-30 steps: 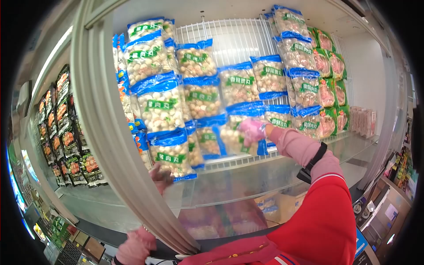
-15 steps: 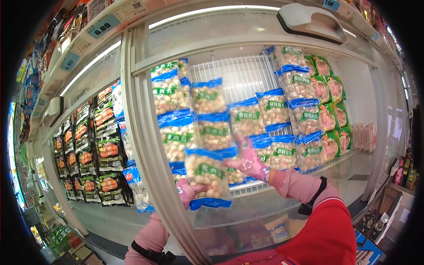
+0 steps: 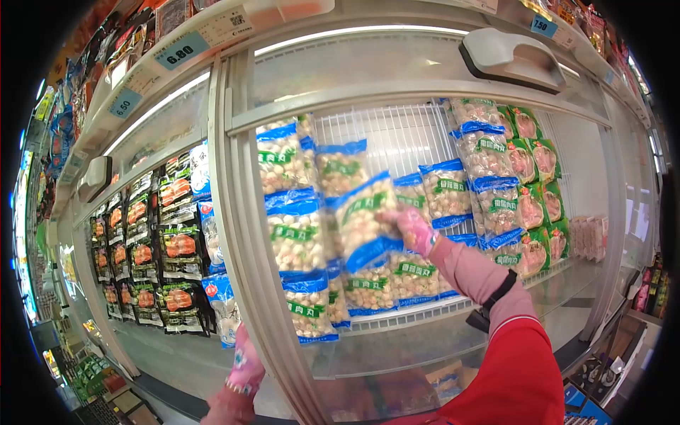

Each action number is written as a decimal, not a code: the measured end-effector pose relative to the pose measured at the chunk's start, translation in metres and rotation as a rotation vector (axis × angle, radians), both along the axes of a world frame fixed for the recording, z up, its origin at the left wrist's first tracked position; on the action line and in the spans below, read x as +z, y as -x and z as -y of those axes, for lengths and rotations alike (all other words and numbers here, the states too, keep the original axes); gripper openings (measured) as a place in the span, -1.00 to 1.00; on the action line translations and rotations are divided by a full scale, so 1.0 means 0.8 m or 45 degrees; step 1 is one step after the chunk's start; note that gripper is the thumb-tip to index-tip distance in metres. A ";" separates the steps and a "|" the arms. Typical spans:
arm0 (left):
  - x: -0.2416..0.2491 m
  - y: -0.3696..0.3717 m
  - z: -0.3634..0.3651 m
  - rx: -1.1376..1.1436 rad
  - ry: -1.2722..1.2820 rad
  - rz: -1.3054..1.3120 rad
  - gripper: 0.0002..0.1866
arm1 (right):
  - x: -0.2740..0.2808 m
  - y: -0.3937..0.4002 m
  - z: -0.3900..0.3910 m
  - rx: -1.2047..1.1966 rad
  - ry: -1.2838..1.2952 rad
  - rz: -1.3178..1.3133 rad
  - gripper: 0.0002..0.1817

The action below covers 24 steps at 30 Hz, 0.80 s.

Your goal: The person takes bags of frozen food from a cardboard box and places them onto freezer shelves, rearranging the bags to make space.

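My right hand [image 3: 414, 225], in a pink flowered glove, is closed on the right side of a white bag of meatballs [image 3: 367, 216] with blue ends and green print. The bag is tilted, over other meatball bags in the freezer. Just left of the door frame, low down, is my left hand [image 3: 246, 360], also gloved in pink. It is seen from the back and its fingers are hidden or too unclear to read. A bag of meatballs [image 3: 304, 308] lies at the lower left of the stacks, close to the frame.
The metal door frame [image 3: 258, 241] stands between my hands. Black packs [image 3: 178, 244] fill the left compartment. Green packs of pink meat [image 3: 531, 205] stand at the right, beside stacked meatball bags. A white wire rack [image 3: 386, 127] shows behind. A door handle [image 3: 513, 58] is at the top.
My left hand has let go of the lower left bag and moved down and left, outside the frame. My right hand now holds a tilted bag. The camera view has shifted slightly.
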State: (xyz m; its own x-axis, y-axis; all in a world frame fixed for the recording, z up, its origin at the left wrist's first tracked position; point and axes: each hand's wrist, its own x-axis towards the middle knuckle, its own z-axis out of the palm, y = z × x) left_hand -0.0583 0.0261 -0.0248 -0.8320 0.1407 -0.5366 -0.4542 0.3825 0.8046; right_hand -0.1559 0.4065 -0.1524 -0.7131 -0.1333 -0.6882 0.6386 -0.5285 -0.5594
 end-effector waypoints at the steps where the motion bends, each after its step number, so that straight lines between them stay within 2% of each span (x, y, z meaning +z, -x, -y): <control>1: 0.015 -0.008 0.009 0.386 -0.330 0.241 -0.16 | -0.005 0.027 -0.007 0.020 -0.107 -0.075 -0.60; 4: 0.085 -0.020 -0.014 0.464 -0.247 0.187 -0.13 | -0.039 0.109 -0.016 -0.103 -0.100 -0.284 -0.56; 7: 0.095 -0.037 -0.021 0.592 -0.320 0.143 -0.07 | -0.019 0.190 -0.011 -0.205 -0.047 -0.409 -0.53; 8: 0.080 -0.046 -0.025 0.608 -0.269 -0.107 -0.39 | -0.029 0.219 -0.018 -0.088 -0.191 -0.441 -0.49; 9: 0.081 -0.047 -0.029 0.616 -0.258 -0.097 -0.39 | -0.044 0.248 -0.025 0.030 -0.330 -0.470 -0.45; 11: 0.087 -0.048 -0.034 0.720 -0.151 0.259 -0.49 | -0.123 0.303 -0.025 -0.190 -0.658 -0.521 -0.26; 12: 0.085 -0.053 -0.033 0.608 -0.045 0.194 -0.56 | -0.129 0.308 -0.033 0.185 -1.225 -0.350 -0.13; 13: 0.087 -0.054 -0.030 0.615 -0.032 0.209 -0.56 | -0.153 0.298 -0.037 0.198 -1.213 -0.337 -0.13; 15: 0.087 -0.055 -0.029 0.364 0.093 0.103 -0.59 | -0.216 0.280 -0.047 0.215 -1.600 -0.424 -0.07; 16: 0.083 -0.060 -0.027 0.372 0.085 0.113 -0.59 | -0.241 0.272 -0.051 0.230 -1.606 -0.422 -0.07; 18: 0.074 -0.075 -0.019 0.643 -0.179 0.182 -0.61 | -0.275 0.241 -0.059 0.334 -1.483 -0.510 -0.14; 19: 0.067 -0.079 -0.012 0.636 -0.183 0.194 -0.61 | -0.252 0.224 -0.058 0.335 -1.489 -0.497 -0.14; 21: 0.048 -0.086 0.004 -0.287 0.729 -0.105 -0.60 | -0.170 0.208 -0.037 0.488 -1.463 -0.511 -0.27; 22: 0.037 -0.095 0.008 0.497 -0.240 0.103 -0.59 | -0.186 0.225 -0.031 -0.020 -0.539 -0.185 -0.37; 23: 0.035 -0.094 0.004 0.497 -0.241 0.102 -0.59 | -0.166 0.227 -0.011 0.072 -0.695 -0.262 -0.37; 24: 0.033 -0.092 -0.001 0.493 -0.376 0.084 -0.58 | -0.143 0.229 0.013 0.164 -0.847 -0.340 -0.38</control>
State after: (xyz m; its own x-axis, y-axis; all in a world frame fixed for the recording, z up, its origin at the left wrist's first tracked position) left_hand 0.0152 0.0271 0.0016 -0.8188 -0.0178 -0.5738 -0.5717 -0.0649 0.8179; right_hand -0.3393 0.3964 -0.2668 -0.8748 0.1586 -0.4577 0.4698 0.0480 -0.8814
